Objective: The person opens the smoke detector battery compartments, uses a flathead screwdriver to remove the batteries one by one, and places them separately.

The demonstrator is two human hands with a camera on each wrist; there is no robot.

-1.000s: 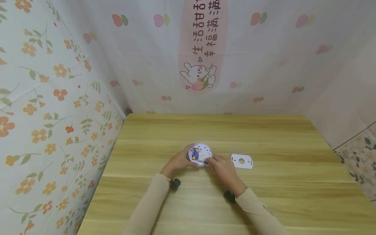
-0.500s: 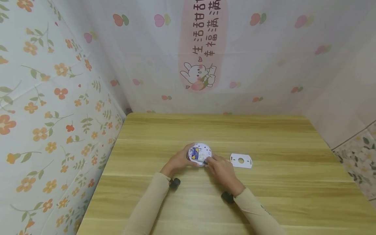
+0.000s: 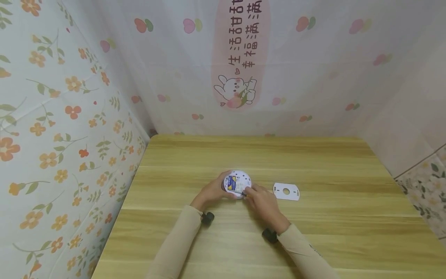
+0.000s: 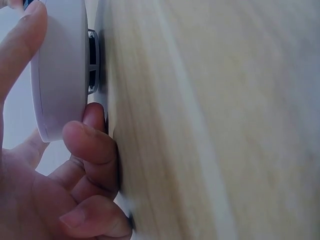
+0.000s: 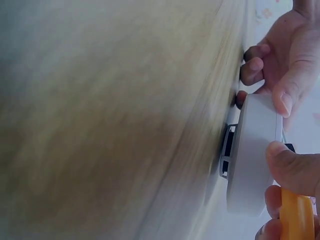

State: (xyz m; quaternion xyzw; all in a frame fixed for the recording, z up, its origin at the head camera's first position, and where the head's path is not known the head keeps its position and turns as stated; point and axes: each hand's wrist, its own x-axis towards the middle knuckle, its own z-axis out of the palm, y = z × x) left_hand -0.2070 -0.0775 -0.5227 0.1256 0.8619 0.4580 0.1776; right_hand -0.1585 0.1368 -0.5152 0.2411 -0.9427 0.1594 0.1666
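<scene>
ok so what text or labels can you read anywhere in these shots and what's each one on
"生活甜甜" on the pink banner printed on the back wall cloth, left column; the last character is cut by the frame edge.
"幸福满满" on the same banner, right column.
The blue and yellow label on the round white device has print too small to read.
The white mounting plate shows no text.

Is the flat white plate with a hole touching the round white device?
No, in the head view the flat white plate lies apart on the table, to the right of the round device.
</scene>
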